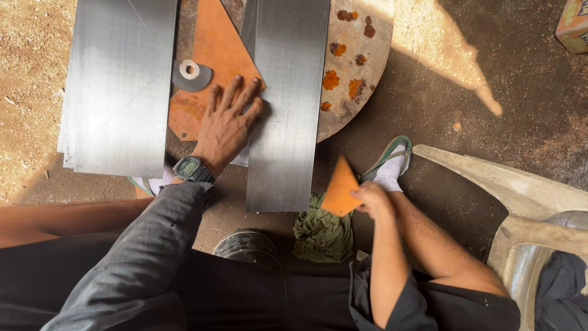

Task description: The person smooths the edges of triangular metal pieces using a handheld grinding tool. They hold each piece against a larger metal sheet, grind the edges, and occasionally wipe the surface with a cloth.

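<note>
Head view looks straight down on a dirt floor where a person sits with both arms out. Their left hand (pixel 228 122), fingers spread and palm flat, presses on a rust-orange metal plate (pixel 211 55) and partly on the edge of the long grey steel sheet (pixel 286 104) lying just right of it. A dark wristwatch (pixel 192 168) sits on that wrist, above a grey sleeve. Just beyond the fingertips, a grey cutting disc (pixel 191 75) with a pale centre ring lies on the orange plate. To the left of this hand a wider grey steel sheet (pixel 119 86) covers the plate's far edge. Beyond the long sheet, a round metal plate (pixel 355 61) blotched with orange rust shows from underneath it.

Their right hand (pixel 370 197) is closed in a pinch on a small orange triangular piece (pixel 340 189), held upright near the lower end of the long sheet. Directly under that piece lies a crumpled green cloth (pixel 321 233), and left of the cloth sits a round metal tin (pixel 248 246); what it holds cannot be told. A foot in a white sock and green sandal (pixel 389 162) rests just beyond the right hand. Further right stands a pale plastic chair (pixel 527 208), and a coloured box corner (pixel 572 24) shows at the far upper right.
</note>
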